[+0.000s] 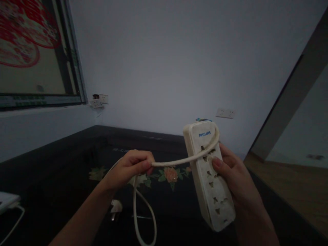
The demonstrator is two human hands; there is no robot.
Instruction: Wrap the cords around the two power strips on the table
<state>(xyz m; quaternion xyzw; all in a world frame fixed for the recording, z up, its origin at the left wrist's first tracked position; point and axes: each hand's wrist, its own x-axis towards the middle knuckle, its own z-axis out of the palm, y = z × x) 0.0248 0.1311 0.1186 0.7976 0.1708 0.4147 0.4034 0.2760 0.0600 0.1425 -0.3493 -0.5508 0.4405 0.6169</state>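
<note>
My right hand (230, 167) grips a white power strip (214, 191) marked PHILIPS by its right side, with the thumb on its socket face. The strip is tilted, its top leaning left. Its white cord (174, 163) leaves the top end, bends round the upper right and crosses the face to the left. Closed in a fist, my left hand (135, 164) holds that cord taut. Below the fist the cord hangs in a loop (135, 208). A plug (116, 208) with metal pins lies on the dark surface, close to my left forearm.
The glossy black tabletop (84, 153) carries a printed rose pattern (170, 174). A white device (9, 201) with a cable sits at the left edge. Wall sockets (225, 113) are on the back wall, and more sockets (98, 101) are in the corner near the window (38, 51).
</note>
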